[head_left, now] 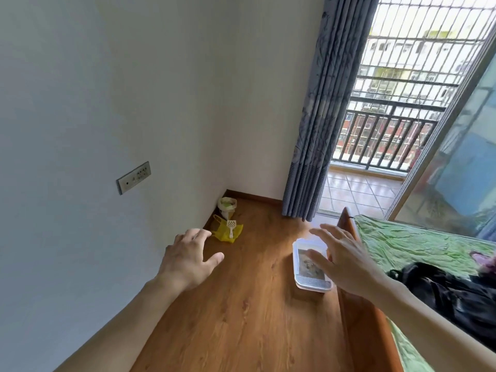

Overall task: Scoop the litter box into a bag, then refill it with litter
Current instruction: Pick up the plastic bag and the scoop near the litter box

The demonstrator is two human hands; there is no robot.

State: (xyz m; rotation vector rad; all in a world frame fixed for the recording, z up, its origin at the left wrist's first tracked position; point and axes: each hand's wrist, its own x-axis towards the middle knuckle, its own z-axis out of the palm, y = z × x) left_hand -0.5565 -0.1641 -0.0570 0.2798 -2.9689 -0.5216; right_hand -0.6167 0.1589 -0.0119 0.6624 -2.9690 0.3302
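White plastic forms the litter box [311, 267], which sits on the wooden floor [241, 304] just beside the wooden side rail of the bed [359, 318]; greyish-brown litter fills its tray. Your right hand [341, 261] is stretched out in front of the box from this view, fingers spread and nearly straight, holding nothing; whether it touches the box cannot be told. Your left hand [188, 260] reaches forward over the floor near the wall, fingers loosely extended, thumb apart, also holding nothing. Farther off, by the skirting board, a yellow bag [228, 233] lies crumpled on the floor with a white slotted scoop [231, 226] resting on it. Behind these, in the corner, stands an open sack [227, 206] with its top rolled down. On the left wall is a socket plate [133, 177]. A grey-blue curtain [319, 124] hangs beside the open balcony door. A green sheet [418, 245] covers the bed, and a black bag [456, 294] lies on it.
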